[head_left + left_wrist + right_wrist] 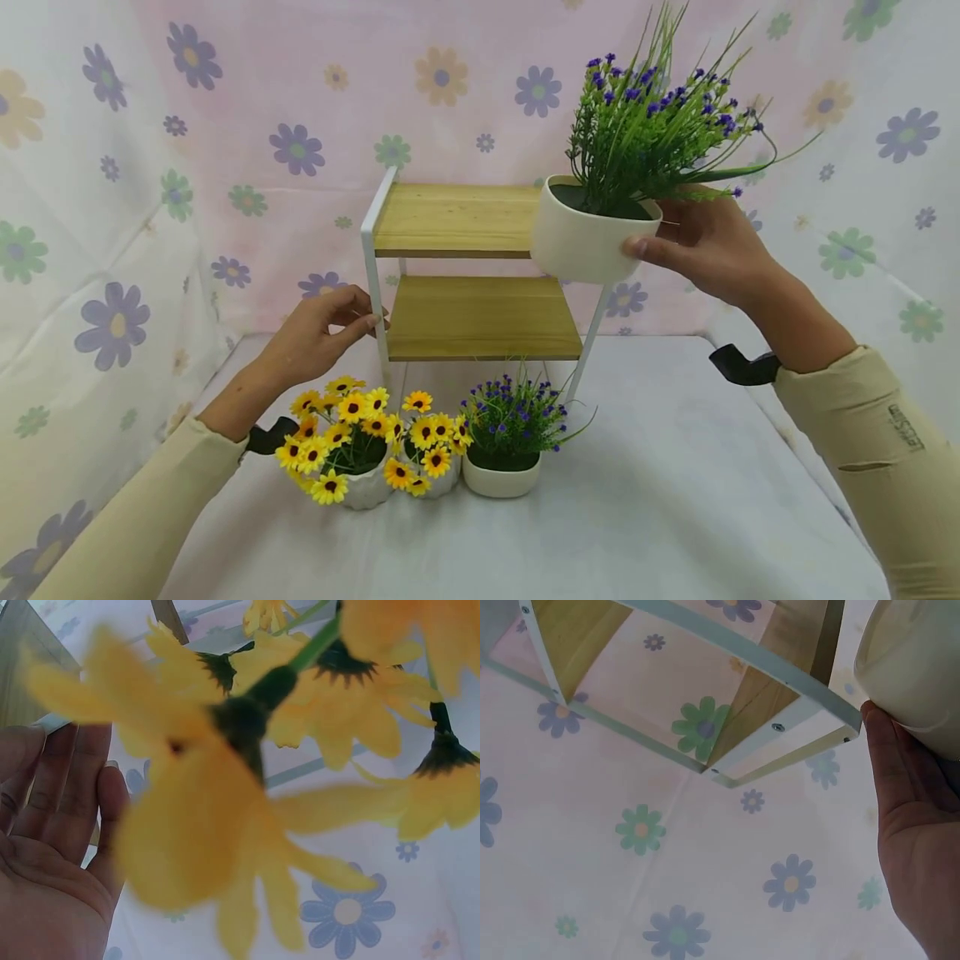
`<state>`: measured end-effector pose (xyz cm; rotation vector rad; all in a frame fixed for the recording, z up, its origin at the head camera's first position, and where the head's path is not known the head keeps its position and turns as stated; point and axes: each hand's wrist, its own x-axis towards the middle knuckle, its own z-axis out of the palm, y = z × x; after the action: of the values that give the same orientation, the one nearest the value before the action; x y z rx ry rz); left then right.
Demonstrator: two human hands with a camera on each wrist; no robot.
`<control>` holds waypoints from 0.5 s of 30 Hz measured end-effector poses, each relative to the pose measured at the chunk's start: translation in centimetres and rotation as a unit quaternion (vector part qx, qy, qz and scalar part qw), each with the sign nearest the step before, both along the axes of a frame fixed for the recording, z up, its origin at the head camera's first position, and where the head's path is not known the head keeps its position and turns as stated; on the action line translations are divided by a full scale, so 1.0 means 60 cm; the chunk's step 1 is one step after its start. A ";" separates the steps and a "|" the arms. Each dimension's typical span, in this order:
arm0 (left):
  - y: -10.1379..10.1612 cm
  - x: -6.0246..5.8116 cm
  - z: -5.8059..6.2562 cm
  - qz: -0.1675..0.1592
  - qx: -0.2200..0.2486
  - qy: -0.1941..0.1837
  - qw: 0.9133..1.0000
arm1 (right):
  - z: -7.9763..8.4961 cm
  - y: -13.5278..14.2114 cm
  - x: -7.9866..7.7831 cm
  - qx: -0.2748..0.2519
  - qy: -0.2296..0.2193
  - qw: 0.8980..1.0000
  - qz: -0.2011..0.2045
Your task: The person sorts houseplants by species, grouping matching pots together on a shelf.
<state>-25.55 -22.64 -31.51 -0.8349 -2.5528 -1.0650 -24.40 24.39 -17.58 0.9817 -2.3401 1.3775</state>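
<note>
In the head view my right hand [712, 246] grips a cream pot of purple flowers [588, 242] by its right side, thumb on the front and fingers behind. The pot is up in the air, overlapping the right end of the shelf's upper board. My left hand [315, 333] pinches the left white post of a two-tier wooden shelf [480, 317] between thumb and fingers. Yellow blossoms [202, 817] block much of the left wrist view, beside the left hand [56, 832]. From the right wrist, the pot [915, 675] shows near the shelf's white frame [780, 727].
Along the shelf's front stand a white pot of yellow flowers [367, 487], a second yellow-flowered pot [438, 479] and a cream pot of purple flowers [501, 481]. They rest on a white-covered table [637, 517]. Flower-printed cloth [300, 100] hangs behind and at both sides.
</note>
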 end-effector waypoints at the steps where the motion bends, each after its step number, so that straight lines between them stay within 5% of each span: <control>1: -0.001 0.000 0.000 0.000 -0.001 0.001 1.000 | 0.003 -0.001 -0.003 0.005 -0.002 1.000 -0.009; 15: 0.001 0.001 -0.001 -0.002 0.003 0.004 1.000 | 0.014 -0.015 -0.060 0.090 -0.045 0.991 -0.089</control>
<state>-25.47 -22.58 -31.60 -0.8419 -2.5407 -1.0685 -28.00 23.49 -16.77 0.7461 -2.5844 1.1819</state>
